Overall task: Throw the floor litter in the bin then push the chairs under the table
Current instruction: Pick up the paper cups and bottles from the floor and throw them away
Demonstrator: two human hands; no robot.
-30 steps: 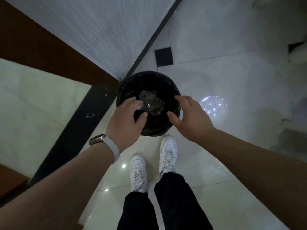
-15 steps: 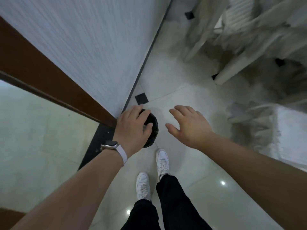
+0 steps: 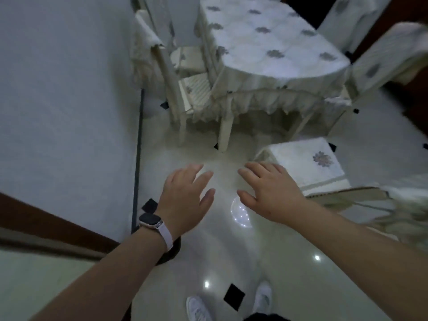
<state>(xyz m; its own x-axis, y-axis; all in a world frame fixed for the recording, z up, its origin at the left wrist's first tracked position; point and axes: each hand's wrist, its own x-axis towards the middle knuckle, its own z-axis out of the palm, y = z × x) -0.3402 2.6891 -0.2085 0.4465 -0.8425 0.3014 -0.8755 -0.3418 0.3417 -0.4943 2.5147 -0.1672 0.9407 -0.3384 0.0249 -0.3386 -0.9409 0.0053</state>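
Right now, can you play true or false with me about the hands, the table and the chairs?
The left hand and right hand hold nothing: true.
The dark square watch with a white band sits on the right wrist: false, the left wrist.
A white flower-patterned cloth covers the table: true.
The near white-cushioned chair is tucked under the table: false, it stands apart from the table.

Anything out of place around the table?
Yes: the nearest chair stands pulled out, its cushioned seat fully clear of the table, with bare floor between. The chair on the left has its seat partly tucked under. The left hand and right hand hold nothing.
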